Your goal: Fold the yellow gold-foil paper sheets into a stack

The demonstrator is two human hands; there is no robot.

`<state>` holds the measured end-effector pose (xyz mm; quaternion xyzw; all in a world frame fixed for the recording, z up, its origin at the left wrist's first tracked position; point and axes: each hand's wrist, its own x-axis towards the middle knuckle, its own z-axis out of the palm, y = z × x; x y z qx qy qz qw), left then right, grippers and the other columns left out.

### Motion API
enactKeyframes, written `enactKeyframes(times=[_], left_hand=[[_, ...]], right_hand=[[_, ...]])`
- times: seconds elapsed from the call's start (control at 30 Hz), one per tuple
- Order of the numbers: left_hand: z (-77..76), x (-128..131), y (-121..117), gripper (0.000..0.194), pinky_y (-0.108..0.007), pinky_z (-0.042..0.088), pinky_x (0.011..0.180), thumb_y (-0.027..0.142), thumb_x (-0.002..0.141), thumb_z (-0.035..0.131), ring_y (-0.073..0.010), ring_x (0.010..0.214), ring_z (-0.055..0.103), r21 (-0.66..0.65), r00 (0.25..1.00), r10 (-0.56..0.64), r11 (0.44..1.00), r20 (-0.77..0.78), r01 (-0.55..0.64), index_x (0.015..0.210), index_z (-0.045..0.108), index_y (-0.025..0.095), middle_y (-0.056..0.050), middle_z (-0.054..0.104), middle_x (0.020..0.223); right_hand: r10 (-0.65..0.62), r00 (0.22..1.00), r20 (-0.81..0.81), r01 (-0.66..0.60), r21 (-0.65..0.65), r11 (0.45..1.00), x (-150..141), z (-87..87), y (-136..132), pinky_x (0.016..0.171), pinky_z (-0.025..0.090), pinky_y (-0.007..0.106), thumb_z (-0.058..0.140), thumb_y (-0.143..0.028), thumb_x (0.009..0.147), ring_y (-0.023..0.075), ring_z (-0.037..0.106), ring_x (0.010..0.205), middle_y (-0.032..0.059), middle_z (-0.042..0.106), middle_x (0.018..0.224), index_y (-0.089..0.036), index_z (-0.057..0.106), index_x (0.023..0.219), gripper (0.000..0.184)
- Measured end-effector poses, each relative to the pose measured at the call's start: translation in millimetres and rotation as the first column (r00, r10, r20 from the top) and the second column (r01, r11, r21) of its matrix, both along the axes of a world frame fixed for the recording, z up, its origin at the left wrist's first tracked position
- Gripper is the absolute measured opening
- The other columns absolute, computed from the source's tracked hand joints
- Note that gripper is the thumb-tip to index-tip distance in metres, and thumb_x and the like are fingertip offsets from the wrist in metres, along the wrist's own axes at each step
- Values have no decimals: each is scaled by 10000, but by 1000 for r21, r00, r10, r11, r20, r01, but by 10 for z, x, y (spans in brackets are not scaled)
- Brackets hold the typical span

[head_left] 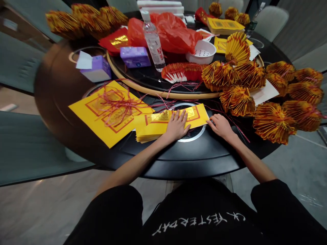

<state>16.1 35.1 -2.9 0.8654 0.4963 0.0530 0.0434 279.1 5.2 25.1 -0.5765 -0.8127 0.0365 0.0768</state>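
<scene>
Nearest me, my black shirt (201, 217) fills the bottom of the view, and both forearms reach out over the edge of a round black table (163, 166). Left hand (176, 126): flat and spread, pressing down on a stack of yellow paper (150, 129), not gripping it. Right hand (221, 126): fingers loosely curled, tips at the stack's right end; I see no firm hold. The stack sits just in front of me, its sheets offset along the near edge. Risk: with pressure from above only, the sheets could slide and fan out further.

Just left, a loose yellow sheet (84, 109) lies under a tangle of red strings (120, 105). Strings also trail past both hands, so a hand moved carelessly could snag them and drag the sheet or stack.

To the right, a crowd of folded paper fans (273, 122) sits close to the table edge; a knock could send one over. Further on stand a water bottle (152, 41), a red plastic bag (173, 32), and a white strainer (201, 51) on the turntable (158, 91). Spinning it could topple the upright bottle.
</scene>
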Motion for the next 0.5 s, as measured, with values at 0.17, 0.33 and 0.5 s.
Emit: enactKeyframes(times=[0.17, 0.33, 0.5], left_hand=[[-10, 0, -1, 739, -590, 180, 1302, 470, 1038, 378, -433, 1605, 255, 21, 999, -16, 1000, -35, 17, 1620, 396, 14, -213, 318, 1713], [-63, -16, 4, 714, -580, 203, 1295, 471, 1030, 393, -408, 1602, 284, 49, 1000, -12, 999, -10, 12, 1617, 428, 67, -193, 357, 1703], [-50, -19, 17, 722, -594, 225, 1279, 471, 1020, 390, -423, 1585, 308, 68, 1000, -13, 998, 11, 12, 1603, 441, 48, -210, 381, 1690]], right_hand=[[89, 961, 262, -48, -158, 986, -265, 201, 414, 864, 496, 378, 286, -534, 1109, 324, 718, 1052, 225, 770, 1138, -65, 757, 1180, 668], [140, 939, 315, -51, -276, 960, -362, 302, 485, 875, 495, 350, 392, -522, 1093, 326, 733, 1101, 243, 776, 1171, -59, 799, 1145, 619], [116, 965, 234, -27, -350, 936, -382, 416, 489, 738, 439, 279, 510, -413, 1055, 248, 738, 953, 199, 803, 1084, -88, 816, 1090, 448]])
